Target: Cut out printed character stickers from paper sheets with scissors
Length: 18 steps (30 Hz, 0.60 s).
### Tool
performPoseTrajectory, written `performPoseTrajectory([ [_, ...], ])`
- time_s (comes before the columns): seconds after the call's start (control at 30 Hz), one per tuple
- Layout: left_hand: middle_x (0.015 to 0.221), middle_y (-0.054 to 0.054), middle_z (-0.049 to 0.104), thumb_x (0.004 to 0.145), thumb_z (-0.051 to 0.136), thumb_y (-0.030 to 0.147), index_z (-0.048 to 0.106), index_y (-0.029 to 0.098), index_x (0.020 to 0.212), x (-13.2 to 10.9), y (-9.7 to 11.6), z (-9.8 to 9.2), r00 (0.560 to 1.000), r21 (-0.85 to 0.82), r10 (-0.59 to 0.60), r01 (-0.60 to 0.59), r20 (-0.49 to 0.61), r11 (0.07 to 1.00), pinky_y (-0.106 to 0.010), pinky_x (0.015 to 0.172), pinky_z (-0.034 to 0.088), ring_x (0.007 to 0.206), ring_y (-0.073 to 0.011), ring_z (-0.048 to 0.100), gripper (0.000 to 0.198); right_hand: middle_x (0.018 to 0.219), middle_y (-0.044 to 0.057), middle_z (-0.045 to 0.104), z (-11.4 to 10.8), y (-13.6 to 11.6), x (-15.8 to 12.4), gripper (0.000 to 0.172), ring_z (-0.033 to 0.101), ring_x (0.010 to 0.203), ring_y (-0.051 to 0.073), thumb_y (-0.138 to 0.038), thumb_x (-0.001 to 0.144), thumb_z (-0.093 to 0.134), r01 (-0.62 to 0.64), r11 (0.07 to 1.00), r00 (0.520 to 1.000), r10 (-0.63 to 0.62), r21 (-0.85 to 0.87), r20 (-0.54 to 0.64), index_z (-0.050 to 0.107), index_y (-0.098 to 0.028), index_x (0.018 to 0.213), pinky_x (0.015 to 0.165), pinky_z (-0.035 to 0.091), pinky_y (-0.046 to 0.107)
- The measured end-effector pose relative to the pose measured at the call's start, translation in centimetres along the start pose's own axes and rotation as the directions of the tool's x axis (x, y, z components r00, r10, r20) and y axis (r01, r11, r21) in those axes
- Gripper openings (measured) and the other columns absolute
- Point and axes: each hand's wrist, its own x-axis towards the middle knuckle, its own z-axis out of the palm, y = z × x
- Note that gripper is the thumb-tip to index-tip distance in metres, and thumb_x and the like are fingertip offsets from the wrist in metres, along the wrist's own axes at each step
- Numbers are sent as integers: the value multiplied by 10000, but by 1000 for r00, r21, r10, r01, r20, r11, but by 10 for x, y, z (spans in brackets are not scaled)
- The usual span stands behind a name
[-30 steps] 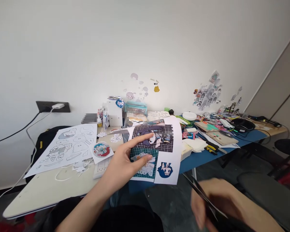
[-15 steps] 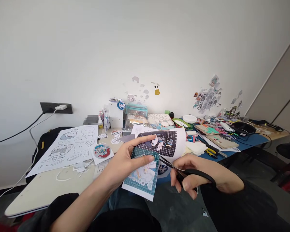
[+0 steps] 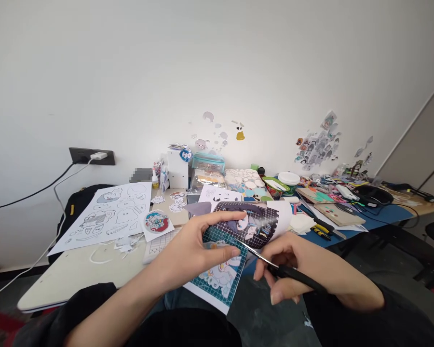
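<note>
A printed paper sheet (image 3: 217, 289) with a teal grid section and a dark grid section is pinched in my left hand (image 3: 198, 246), thumb in front and index finger stretched along the top. The dark upper part curls away to the right. Black-handled scissors (image 3: 292, 274) sit in my right hand (image 3: 291, 262), with fingers through the loops. Their blades lie along the border between the teal and dark sections, pointing left toward my left thumb. Beyond the paper, a white sheet with small face drawings (image 3: 220, 195) rests on the table.
On the left board (image 3: 75, 279) lie a large sheet of line drawings (image 3: 108, 212), a round character print (image 3: 156, 224) and paper scraps (image 3: 126, 244). To the right, a yellow-black cutter (image 3: 323, 229), a white lid (image 3: 288, 178) and craft clutter cover the blue table (image 3: 386, 218). A wall socket (image 3: 90, 155) has cables.
The scissor blades have come closer together, along the line between the two printed sections. My view has shifted slightly, so the scene sits further right. Both hands keep their holds.
</note>
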Motion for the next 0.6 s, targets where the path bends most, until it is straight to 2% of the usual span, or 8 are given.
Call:
performPoseTrajectory([
  [0.2, 1213, -32, 632, 751, 671, 278, 592, 253, 1230, -3, 13, -3, 994, 45, -70, 67, 83, 997, -351, 856, 518, 1098, -283, 585, 486, 740, 14, 651, -1, 4, 2, 356, 533, 597, 105, -294, 607, 847, 42, 998, 999, -41, -40, 25, 705, -160, 905, 529, 407, 191],
  [0.33, 1184, -10, 648, 748, 679, 252, 590, 285, 1222, -5, 15, -2, 992, 52, -87, 83, 88, 995, -317, 818, 510, 1043, -244, 608, 484, 708, -4, 636, -1, 2, 6, 373, 515, 554, 101, -328, 605, 850, 14, 998, 1000, -13, -58, 23, 702, -171, 909, 507, 381, 202],
  [0.4, 1174, 0, 654, 745, 688, 238, 594, 292, 1216, -6, 14, -1, 992, 40, -77, 73, 101, 996, -306, 838, 499, 1046, -226, 608, 484, 667, -21, 603, 0, 1, 8, 349, 479, 549, 96, -342, 596, 853, 45, 995, 999, -44, -85, 18, 699, -165, 855, 492, 343, 204],
  [0.53, 1222, 22, 637, 721, 728, 228, 615, 296, 1188, -7, 13, 2, 996, 6, -21, 21, 87, 1000, -283, 933, 457, 1090, -191, 592, 485, 529, -69, 447, 4, -1, 10, 312, 347, 508, 76, -374, 606, 843, 68, 987, 997, -64, -144, 32, 639, -152, 685, 457, 238, 220],
  [0.6, 1217, 29, 641, 711, 740, 220, 625, 296, 1172, -8, 13, 4, 996, -16, -14, 16, 83, 1000, -268, 940, 453, 1091, -180, 595, 481, 531, -70, 438, 4, -1, 10, 322, 348, 515, 79, -384, 610, 841, 63, 986, 998, -57, -155, 39, 622, -155, 671, 461, 228, 226],
])
